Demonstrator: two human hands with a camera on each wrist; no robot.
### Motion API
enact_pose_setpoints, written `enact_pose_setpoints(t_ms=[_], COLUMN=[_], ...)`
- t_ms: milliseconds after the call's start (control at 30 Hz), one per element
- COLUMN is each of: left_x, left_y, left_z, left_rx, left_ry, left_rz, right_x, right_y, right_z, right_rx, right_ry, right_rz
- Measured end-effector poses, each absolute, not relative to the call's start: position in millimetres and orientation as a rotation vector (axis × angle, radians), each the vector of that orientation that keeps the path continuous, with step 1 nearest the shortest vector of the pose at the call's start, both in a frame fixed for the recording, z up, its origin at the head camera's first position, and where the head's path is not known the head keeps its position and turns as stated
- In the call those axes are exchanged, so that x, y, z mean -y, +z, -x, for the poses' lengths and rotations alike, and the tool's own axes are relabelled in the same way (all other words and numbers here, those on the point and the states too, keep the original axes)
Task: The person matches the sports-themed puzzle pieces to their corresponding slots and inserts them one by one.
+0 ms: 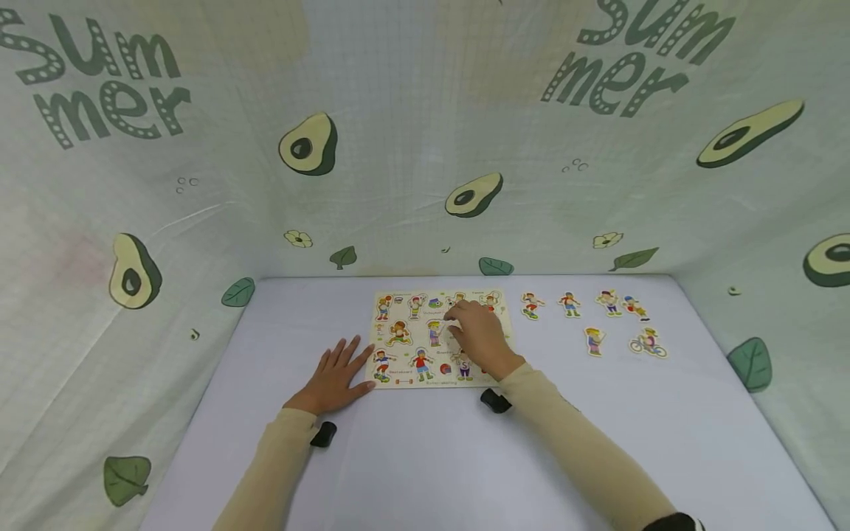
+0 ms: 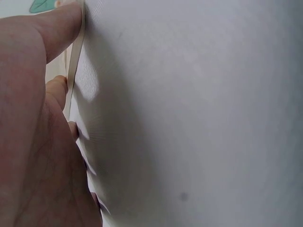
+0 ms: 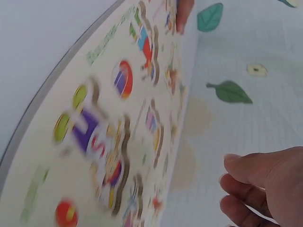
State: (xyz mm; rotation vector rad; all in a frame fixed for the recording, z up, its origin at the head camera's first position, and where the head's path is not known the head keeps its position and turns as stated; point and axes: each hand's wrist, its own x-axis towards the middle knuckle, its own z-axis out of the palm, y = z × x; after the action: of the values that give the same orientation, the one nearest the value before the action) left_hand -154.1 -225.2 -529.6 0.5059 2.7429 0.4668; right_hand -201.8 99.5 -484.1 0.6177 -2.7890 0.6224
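Observation:
A cream puzzle board (image 1: 406,361) printed with children doing sports lies on the white table. My left hand (image 1: 335,377) is spread flat at its left side; in the left wrist view the thumb (image 2: 59,28) touches the board's edge. Over the board's upper right part hovers my right hand (image 1: 479,333), fingers loosely bent, thumb and index apart. The right wrist view shows no piece in the right hand (image 3: 265,184). Below it sits a figure in purple trousers (image 3: 87,130), raised on the board. My right hand and forearm cover part of the board's right side.
Loose figure pieces lie right of the board, among them a skateboarder (image 1: 532,305), a figure with a stick (image 1: 594,341) and a cyclist (image 1: 648,343). A cloth printed with avocados (image 1: 474,195) stands behind the table and at both sides.

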Motion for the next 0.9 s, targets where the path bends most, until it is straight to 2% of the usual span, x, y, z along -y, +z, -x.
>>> enact_pose_setpoints(t_ms=[567,900], left_x=[221.4,223.6], left_y=[-529.8,-525.8], left_z=[155.8,155.5], left_rx=[-2.746,-2.729], left_ry=[0.455,0.425], left_rz=[-0.516,-0.479], right_x=[-231.7,-283.8], right_y=[-489.8,-502.5], right_z=[179.4,172.2], right_rx=[2.683,2.754], right_ry=[0.594,0.543], right_rz=[-0.323,-0.234])
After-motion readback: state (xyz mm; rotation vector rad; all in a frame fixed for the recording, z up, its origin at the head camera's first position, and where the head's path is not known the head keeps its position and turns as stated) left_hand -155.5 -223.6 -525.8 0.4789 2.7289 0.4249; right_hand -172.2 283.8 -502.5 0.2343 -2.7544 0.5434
